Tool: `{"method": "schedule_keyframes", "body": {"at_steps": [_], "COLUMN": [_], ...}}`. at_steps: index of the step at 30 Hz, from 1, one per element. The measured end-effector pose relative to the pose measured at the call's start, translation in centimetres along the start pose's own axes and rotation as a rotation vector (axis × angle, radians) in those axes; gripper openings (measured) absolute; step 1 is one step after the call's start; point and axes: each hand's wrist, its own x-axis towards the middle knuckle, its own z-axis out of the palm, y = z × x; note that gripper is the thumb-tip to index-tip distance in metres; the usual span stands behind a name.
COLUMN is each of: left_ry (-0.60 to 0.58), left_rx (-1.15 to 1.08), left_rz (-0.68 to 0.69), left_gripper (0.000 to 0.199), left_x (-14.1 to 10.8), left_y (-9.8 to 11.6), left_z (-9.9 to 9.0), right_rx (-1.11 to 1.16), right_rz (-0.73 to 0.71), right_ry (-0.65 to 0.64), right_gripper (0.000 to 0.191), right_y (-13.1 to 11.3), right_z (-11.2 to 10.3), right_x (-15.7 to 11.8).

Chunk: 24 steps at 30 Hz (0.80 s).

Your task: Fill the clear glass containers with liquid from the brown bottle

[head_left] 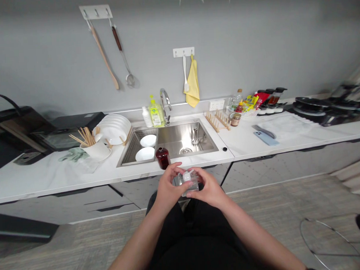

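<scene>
The left hand (170, 185) and right hand (210, 189) are clasped around a clear bottle (194, 186) with a white top, held before the worktop (242, 141). Beyond, a red bottle (162, 159) stands at the worktop's front edge. Behind it, the sink (176, 141) holds white bowls (145, 154); farther back rises the tap (166, 119).

- Left forearm (139, 236) and right forearm (258, 231) bare, slanting inward from the lower corners.
- Left hand (170, 186) curled in a grip, thumb (184, 187) stretched inward.
- Right hand (209, 187) facing it, also curled and gripping.
- Both hands close together, before the dark-clad torso (194, 253).
</scene>
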Motion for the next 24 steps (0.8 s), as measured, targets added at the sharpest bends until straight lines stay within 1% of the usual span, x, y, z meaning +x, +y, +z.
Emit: {"method": "schedule_keyframes", "body": {"at_steps": [1, 3, 9, 11, 14, 15, 17, 19, 20, 22, 24], "left_ry": [0.024, 0.031, -0.071, -0.063, 0.004, 0.004, -0.054, -0.130, -0.150, -0.143, -0.110], "left_rx": [0.013, 0.020, 0.088, 0.128, 0.203, 0.212, 0.188, 0.137, 0.124, 0.154, 0.230], "left_rz": [-0.018, -0.036, -0.059, -0.070, -0.075, -0.073, -0.074, -0.088, -0.093, -0.075, -0.021], "left_gripper": [0.075, 0.070, 0.062, 0.061, 0.059, 0.059, 0.059, 0.058, 0.056, 0.052, 0.057], "left_x": [0.0, -0.1, -0.2, -0.3, -0.3, -0.3, 0.0, 0.4, 0.6, 0.9, 1.1], "left_y": [0.0, 0.2, 0.5, 0.4, 0.1, 0.0, -0.2, -0.6, -0.8, -1.5, -2.3], "left_z": [0.2, 0.4, 0.2, 0.5, 0.8, 0.8, 0.8, 0.9, 1.1, 1.4, 1.7], "right_rx": [-0.007, -0.009, -0.012, -0.019, -0.065, -0.070, -0.052, -0.011, 0.006, 0.026, 0.031], "right_rz": [-0.003, 0.006, 0.043, 0.041, 0.047, 0.047, 0.042, 0.048, 0.055, 0.071, 0.080], "right_ry": [0.010, 0.011, -0.071, -0.040, 0.037, 0.040, 0.002, -0.049, -0.064, -0.056, -0.008], "right_gripper": [0.082, 0.081, 0.080, 0.078, 0.079, 0.081, 0.084, 0.085, 0.085, 0.085, 0.083], "right_y": [0.0, 0.0, 1.1, 1.4, 1.6, 1.6, 1.7, 2.1, 2.5, 3.3, 4.2], "right_z": [0.0, -0.1, -1.1, -1.1, -0.7, -0.6, -0.7, -1.2, -1.5, -2.4, -3.6], "right_x": [0.0, 0.0, -0.1, -0.3, -0.5, -0.5, -0.5, -0.4, -0.2, 0.3, 0.9]}}
